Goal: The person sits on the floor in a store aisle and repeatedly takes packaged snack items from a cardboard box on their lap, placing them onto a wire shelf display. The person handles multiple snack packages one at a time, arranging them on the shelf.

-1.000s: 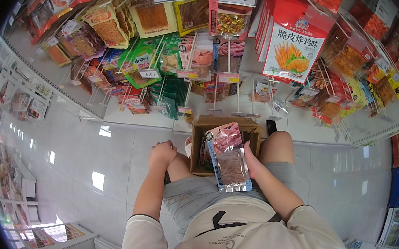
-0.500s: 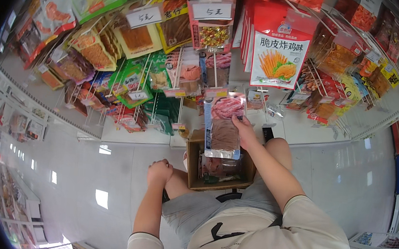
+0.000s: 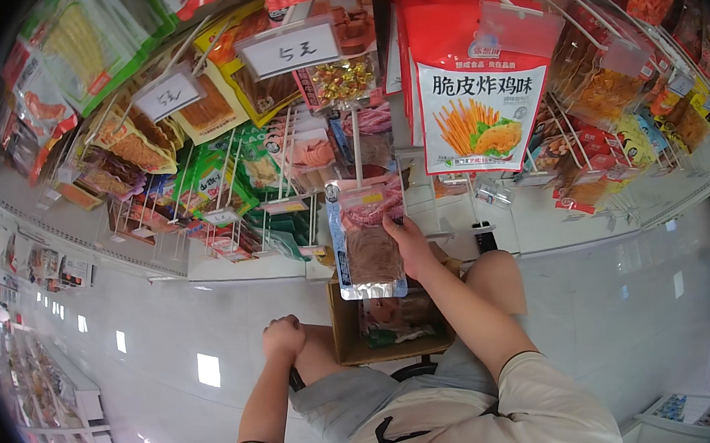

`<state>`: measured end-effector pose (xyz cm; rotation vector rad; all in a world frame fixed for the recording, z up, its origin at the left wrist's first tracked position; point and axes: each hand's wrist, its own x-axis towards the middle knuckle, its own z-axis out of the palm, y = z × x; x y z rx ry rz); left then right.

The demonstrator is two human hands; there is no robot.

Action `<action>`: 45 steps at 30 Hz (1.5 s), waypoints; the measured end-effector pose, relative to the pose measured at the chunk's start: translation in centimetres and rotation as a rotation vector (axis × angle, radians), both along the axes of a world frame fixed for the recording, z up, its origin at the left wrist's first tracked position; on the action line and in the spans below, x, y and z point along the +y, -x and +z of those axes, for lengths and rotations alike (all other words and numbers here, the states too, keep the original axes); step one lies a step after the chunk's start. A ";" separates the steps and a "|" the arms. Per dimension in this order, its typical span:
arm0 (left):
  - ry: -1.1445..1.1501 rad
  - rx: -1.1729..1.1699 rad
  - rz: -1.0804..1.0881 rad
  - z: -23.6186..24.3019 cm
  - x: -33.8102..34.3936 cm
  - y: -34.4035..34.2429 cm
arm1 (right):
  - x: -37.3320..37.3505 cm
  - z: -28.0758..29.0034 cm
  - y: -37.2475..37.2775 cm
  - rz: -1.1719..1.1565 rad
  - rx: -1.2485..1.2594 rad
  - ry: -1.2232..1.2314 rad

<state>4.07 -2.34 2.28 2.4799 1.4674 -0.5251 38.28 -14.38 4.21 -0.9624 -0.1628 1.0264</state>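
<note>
My right hand [image 3: 409,246] grips the right edge of a flat snack packet [image 3: 371,262] with a pinkish picture on top and brown strips showing through a window below. The packet hangs upright at the end of a thin metal display hook [image 3: 357,148], its top partly behind the hook's small tag; I cannot tell whether it is threaded on. Similar packets hang farther back on that rail. Below it, between my legs, stands an open cardboard box [image 3: 344,328] with several packets inside. My left hand [image 3: 283,338] is curled closed and rests on my left knee, holding nothing visible.
Several rows of hooks carry hanging snack bags, among them a large red-and-white packet [image 3: 483,88] at centre right. Paper price tags [image 3: 288,52] stick out from the hook ends. A white shelf base [image 3: 536,228] runs along the bottom, and other shelves [image 3: 54,371] stand at the lower left.
My view has turned, so the shelf goods appear shifted. My right hand and its packet now sit lower and farther left in view, close to the hook's end. My left hand stays on the knee.
</note>
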 end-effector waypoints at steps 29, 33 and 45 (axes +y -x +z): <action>-0.052 -0.027 -0.015 -2.6 1.1 0.7 | 1.0 -2.4 -0.9 0.012 0.051 -0.082; -0.061 -0.034 -0.025 -3.0 1.1 1.0 | 0.4 -0.9 -0.1 -0.014 0.104 -0.051; -0.051 -0.028 -0.008 -2.4 1.0 0.6 | 0.4 -0.9 0.6 -0.033 0.189 -0.051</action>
